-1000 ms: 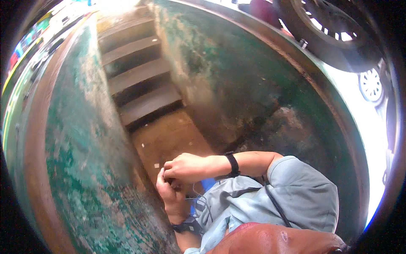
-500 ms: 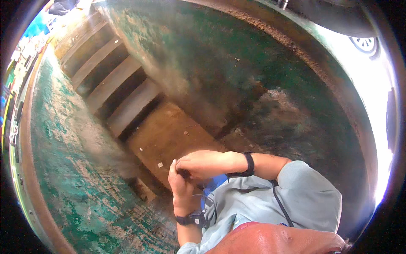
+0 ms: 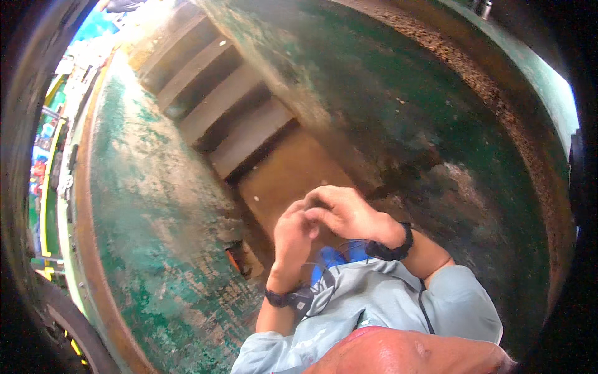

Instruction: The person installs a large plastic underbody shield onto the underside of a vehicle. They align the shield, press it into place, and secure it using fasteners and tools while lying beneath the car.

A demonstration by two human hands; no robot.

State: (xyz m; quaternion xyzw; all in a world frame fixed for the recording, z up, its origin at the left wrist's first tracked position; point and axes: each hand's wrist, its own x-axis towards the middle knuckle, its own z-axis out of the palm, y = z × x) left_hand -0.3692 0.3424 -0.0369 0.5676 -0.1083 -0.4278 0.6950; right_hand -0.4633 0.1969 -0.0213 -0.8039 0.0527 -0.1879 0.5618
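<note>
My left hand (image 3: 293, 238) and my right hand (image 3: 346, 213) meet in front of my body at waist height. The fingers of both are bent inward and touch at the tips. Whatever lies between them, if anything, is hidden by the fingers. On my left wrist sits a black band with a small box (image 3: 293, 299); a thin dark cable loops beside it. Around my right wrist goes another black band (image 3: 397, 244). Below the hands show my grey shirt (image 3: 374, 287) and blue clothing (image 3: 327, 258).
I am in a narrow sunken pit with worn green walls (image 3: 149, 249) (image 3: 374, 81). Concrete steps (image 3: 249, 134) rise at the far left from the brown floor (image 3: 299, 162). A rough ledge (image 3: 486, 93) edges the right side. A dark tyre (image 3: 75, 330) shows at lower left.
Both hands have shifted right and a little up in the picture, with the right hand now more arched over the fingertips. The view has turned, and the steps now stand further right.
</note>
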